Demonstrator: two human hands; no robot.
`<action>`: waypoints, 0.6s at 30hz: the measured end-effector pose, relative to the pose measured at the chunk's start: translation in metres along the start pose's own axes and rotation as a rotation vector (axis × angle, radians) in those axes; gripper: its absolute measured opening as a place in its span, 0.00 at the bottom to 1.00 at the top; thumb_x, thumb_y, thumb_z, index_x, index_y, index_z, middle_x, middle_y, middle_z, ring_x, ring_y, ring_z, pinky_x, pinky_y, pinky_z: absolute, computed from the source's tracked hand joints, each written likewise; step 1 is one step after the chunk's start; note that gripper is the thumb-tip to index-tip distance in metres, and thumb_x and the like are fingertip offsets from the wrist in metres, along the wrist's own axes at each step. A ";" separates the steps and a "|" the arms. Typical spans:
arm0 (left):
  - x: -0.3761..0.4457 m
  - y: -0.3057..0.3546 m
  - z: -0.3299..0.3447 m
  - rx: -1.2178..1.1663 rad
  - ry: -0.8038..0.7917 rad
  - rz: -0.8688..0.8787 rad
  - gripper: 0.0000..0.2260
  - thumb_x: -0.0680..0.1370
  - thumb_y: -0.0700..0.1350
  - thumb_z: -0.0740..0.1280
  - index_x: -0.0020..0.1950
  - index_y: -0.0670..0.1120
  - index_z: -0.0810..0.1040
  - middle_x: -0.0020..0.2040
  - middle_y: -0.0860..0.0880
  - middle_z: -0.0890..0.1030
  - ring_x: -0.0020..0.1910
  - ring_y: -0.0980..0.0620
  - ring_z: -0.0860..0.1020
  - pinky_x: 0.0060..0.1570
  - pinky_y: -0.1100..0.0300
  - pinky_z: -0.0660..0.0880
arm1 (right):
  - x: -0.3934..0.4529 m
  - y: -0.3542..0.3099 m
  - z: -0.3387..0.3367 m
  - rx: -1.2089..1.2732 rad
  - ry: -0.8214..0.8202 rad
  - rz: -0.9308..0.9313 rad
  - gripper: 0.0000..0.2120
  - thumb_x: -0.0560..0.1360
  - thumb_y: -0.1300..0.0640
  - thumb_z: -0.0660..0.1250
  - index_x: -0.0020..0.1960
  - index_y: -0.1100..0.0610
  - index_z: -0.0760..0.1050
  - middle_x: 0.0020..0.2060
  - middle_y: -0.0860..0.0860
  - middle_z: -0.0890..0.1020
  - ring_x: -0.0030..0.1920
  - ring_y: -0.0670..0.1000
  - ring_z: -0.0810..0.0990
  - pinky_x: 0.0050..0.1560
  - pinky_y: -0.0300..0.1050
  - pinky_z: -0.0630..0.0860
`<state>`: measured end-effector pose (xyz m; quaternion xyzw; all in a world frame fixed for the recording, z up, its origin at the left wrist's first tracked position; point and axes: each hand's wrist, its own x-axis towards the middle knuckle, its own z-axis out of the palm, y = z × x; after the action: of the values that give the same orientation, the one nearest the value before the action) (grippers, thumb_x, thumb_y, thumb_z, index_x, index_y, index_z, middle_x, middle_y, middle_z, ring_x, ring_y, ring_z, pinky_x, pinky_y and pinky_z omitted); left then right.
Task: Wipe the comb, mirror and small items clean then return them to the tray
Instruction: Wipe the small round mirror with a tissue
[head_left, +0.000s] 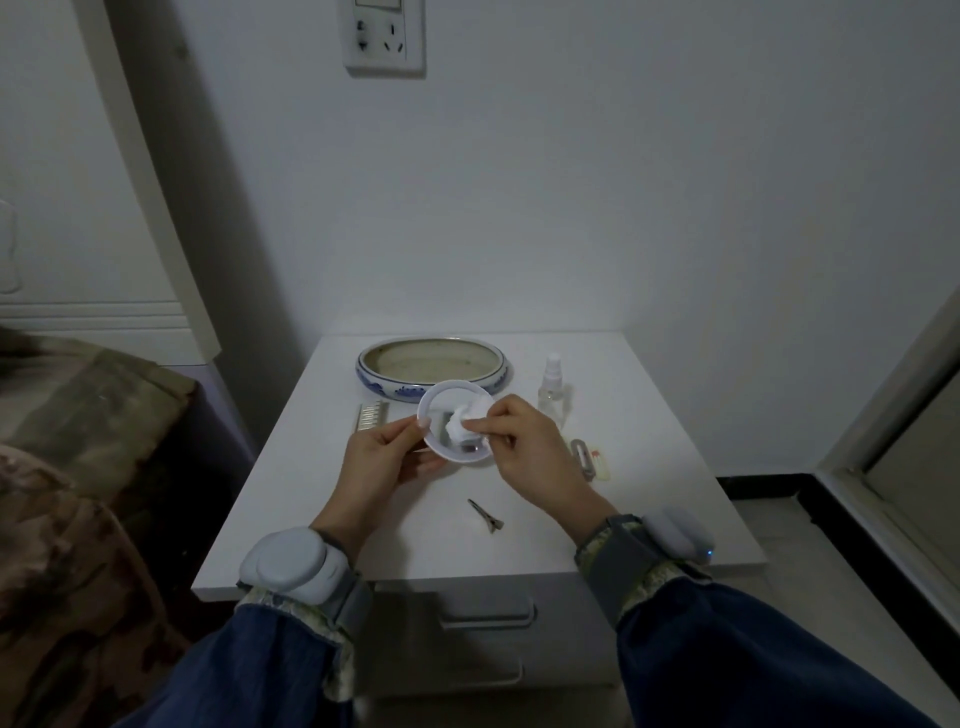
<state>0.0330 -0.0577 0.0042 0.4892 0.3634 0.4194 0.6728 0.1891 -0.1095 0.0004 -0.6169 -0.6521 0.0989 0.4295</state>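
My left hand (379, 462) grips the left rim of a small round white-framed mirror (440, 415), held tilted above the white table (649, 493). My right hand (524, 449) pinches a crumpled white tissue (467, 422) and presses it on the mirror's face. Behind the mirror stands the blue-and-white oval ceramic tray (431, 366), with nothing visible in it. A comb (370, 417) lies on the table to the left of the mirror. A metal hair clip (485, 515) lies near the front, between my wrists.
A small clear spray bottle (551, 387) stands right of the tray. A nail clipper (582, 457) and a small flat item (602, 465) lie right of my right hand. A bed with a patterned cover (78, 441) is at the left; the table has a drawer (485, 613).
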 end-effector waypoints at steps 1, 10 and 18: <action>0.000 0.001 0.000 0.011 -0.019 -0.006 0.07 0.78 0.39 0.63 0.51 0.41 0.80 0.39 0.42 0.85 0.38 0.48 0.84 0.37 0.62 0.80 | 0.000 0.000 -0.001 0.007 0.033 0.030 0.12 0.75 0.69 0.61 0.53 0.62 0.81 0.43 0.51 0.73 0.43 0.47 0.73 0.44 0.24 0.66; -0.003 0.001 0.003 0.033 -0.089 -0.066 0.09 0.78 0.39 0.63 0.56 0.41 0.79 0.41 0.43 0.85 0.39 0.48 0.84 0.37 0.62 0.80 | 0.006 0.008 -0.007 -0.024 0.183 0.116 0.12 0.75 0.69 0.62 0.55 0.64 0.79 0.46 0.58 0.77 0.47 0.55 0.77 0.47 0.30 0.67; 0.002 -0.002 -0.002 -0.025 0.099 0.003 0.08 0.78 0.38 0.63 0.54 0.37 0.78 0.36 0.46 0.85 0.34 0.50 0.83 0.34 0.64 0.79 | -0.002 -0.003 0.006 0.010 -0.142 -0.094 0.12 0.74 0.68 0.63 0.52 0.59 0.82 0.42 0.48 0.74 0.43 0.43 0.72 0.47 0.24 0.64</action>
<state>0.0321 -0.0552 0.0014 0.4601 0.3902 0.4485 0.6595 0.1823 -0.1096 -0.0019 -0.5748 -0.7088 0.1251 0.3893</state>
